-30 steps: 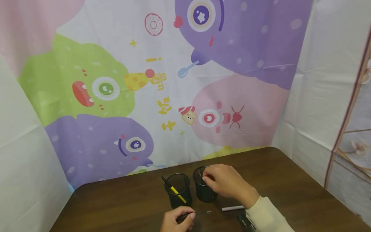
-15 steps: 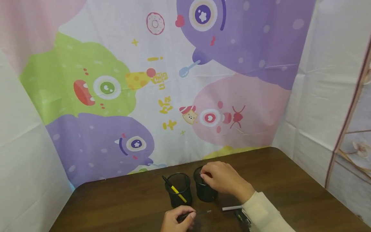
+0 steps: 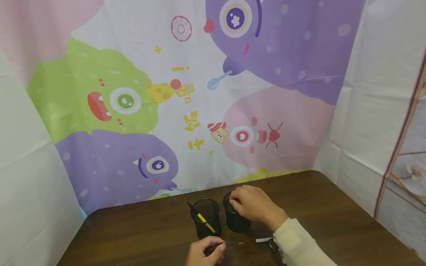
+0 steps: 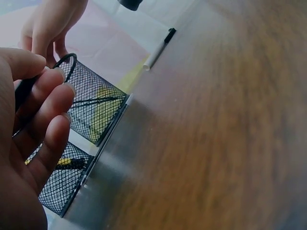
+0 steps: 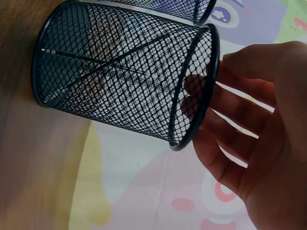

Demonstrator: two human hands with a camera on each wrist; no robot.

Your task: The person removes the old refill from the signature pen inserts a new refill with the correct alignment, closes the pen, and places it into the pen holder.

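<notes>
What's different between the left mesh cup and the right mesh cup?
The left cup holds a yellow and black pen poking above its rim; in the right cup, slim sticks lean below the rim. The right hand reaches into the right cup, but no hand into the left cup. Both are upright black mesh.

Low pinch, long reach

Close in, the person's left grip pinches with thumb and forefinger, other fingers curled. Farther out, the right grip points loosely curved fingers down, sleeved forearm slanting in behind.
</notes>
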